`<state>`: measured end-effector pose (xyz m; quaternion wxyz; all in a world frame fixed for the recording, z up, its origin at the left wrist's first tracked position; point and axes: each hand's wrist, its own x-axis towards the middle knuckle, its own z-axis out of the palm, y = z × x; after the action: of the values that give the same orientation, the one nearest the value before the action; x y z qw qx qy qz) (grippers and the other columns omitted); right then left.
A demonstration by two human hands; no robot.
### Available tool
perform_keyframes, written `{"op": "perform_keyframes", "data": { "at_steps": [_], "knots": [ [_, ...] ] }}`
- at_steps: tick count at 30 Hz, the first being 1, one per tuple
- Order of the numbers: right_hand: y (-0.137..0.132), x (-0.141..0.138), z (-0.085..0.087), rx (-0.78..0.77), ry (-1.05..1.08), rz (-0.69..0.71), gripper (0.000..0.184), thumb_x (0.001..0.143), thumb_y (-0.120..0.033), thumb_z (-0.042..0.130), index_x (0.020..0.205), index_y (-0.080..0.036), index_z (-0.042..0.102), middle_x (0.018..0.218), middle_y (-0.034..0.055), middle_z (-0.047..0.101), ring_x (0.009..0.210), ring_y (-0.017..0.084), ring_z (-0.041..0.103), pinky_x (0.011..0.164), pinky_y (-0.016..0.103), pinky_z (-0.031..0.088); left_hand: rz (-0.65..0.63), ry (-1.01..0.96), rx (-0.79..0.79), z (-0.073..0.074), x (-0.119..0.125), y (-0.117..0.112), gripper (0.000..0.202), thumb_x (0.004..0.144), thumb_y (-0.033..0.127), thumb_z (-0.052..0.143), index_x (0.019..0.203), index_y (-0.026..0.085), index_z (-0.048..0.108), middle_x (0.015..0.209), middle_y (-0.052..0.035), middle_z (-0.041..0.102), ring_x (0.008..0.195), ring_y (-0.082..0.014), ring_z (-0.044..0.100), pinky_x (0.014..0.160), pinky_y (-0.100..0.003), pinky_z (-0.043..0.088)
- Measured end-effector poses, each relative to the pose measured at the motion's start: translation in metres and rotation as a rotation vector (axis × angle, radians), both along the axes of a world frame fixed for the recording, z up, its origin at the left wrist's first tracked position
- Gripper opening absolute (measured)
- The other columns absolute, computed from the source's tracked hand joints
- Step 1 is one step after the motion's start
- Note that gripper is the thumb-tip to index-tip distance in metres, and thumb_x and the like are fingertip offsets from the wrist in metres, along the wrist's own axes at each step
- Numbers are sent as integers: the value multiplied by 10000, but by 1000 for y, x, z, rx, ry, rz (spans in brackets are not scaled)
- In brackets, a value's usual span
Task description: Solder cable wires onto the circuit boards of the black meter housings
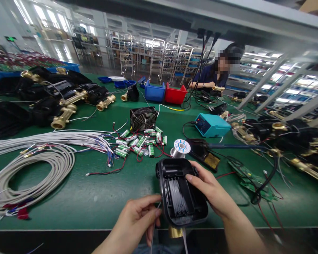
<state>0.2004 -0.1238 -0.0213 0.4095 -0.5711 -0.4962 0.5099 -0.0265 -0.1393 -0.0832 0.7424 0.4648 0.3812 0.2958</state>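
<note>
A black plastic housing, open side up with pale ribbed wires inside, sits tilted over the front edge of the green table. A brass fitting shows under its near end. My right hand grips the housing's right side, fingers curled over its rim. My left hand is at the housing's lower left, fingers pinched on thin grey wires that run down from the housing.
Green cylindrical batteries with red leads lie beside a small black fan. A solder spool, iron stand, teal soldering station and circuit boards are right. Coiled grey cables lie left. A seated person works opposite.
</note>
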Motion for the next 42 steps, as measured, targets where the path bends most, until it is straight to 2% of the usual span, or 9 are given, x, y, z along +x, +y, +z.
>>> {"op": "perform_keyframes", "data": {
  "at_steps": [4, 8, 12, 17, 19, 23, 26, 33, 42],
  "knots": [
    [-2, 0, 8, 268, -292, -18, 462, 890, -439, 605, 1311, -253, 569, 1259, 92, 626, 1170, 256, 598, 1021, 437, 471, 94, 27, 10, 8, 8, 4, 422, 706, 537, 772, 722, 118, 725, 473, 23, 560, 336, -76, 513, 375, -166, 432],
    [-8, -7, 27, 565, -622, 158, 209, 896, -282, 645, 1103, -289, 679, 1343, 72, 560, 1346, 272, 466, 1124, 485, 390, 149, 58, 17, 11, 13, 7, 468, 650, 581, 788, 602, 130, 671, 432, 15, 549, 337, -98, 526, 373, -189, 456],
    [-7, -25, 40, 649, -778, 349, 138, 854, -160, 701, 960, -247, 696, 1291, 85, 599, 1381, 314, 404, 1125, 548, 366, 155, 66, 32, 9, 17, 7, 499, 650, 618, 772, 626, 127, 684, 430, 5, 567, 341, -118, 540, 375, -209, 467],
    [1, -35, 43, 736, -717, 334, 131, 888, -119, 630, 816, -227, 647, 1110, 72, 659, 1252, 285, 517, 1078, 511, 400, 110, 109, 96, 17, 4, 14, 418, 701, 536, 750, 609, 131, 708, 473, -6, 596, 404, -126, 564, 424, -216, 486],
    [3, -32, 44, 732, -627, 215, 121, 911, -157, 606, 819, -231, 636, 1067, 72, 652, 1169, 262, 564, 1028, 466, 438, 137, 216, 261, 28, -7, 21, 317, 757, 446, 716, 649, 151, 750, 535, -17, 643, 458, -133, 585, 443, -208, 473],
    [3, -26, 44, 707, -466, 35, 135, 924, -238, 620, 792, -235, 647, 1034, 62, 635, 1077, 230, 594, 979, 396, 456, 373, 322, 810, 59, -13, 35, 125, 825, 281, 690, 830, 243, 809, 733, -14, 750, 671, -161, 664, 619, -232, 504],
    [2, -26, 43, 697, -389, 4, 135, 917, -255, 645, 784, -237, 657, 1055, 51, 639, 1095, 221, 591, 1012, 381, 430, 308, 257, 1016, 79, 4, 48, 121, 797, 235, 732, 886, 266, 808, 820, -13, 776, 831, -197, 682, 788, -286, 502],
    [2, -25, 35, 685, -324, -99, 132, 901, -236, 661, 769, -241, 672, 1042, 34, 645, 1108, 209, 590, 1007, 344, 424, 110, 158, 797, 81, 39, 75, 160, 766, 279, 703, 636, 201, 754, 651, -22, 687, 677, -184, 611, 693, -297, 432],
    [0, -19, 28, 622, -244, -211, 163, 890, -307, 642, 747, -229, 646, 977, 51, 661, 1032, 222, 623, 930, 333, 467, 224, 40, 665, 62, 35, 72, 185, 755, 282, 719, 595, 192, 692, 673, -15, 623, 714, -175, 572, 689, -267, 435]
  ]
}}
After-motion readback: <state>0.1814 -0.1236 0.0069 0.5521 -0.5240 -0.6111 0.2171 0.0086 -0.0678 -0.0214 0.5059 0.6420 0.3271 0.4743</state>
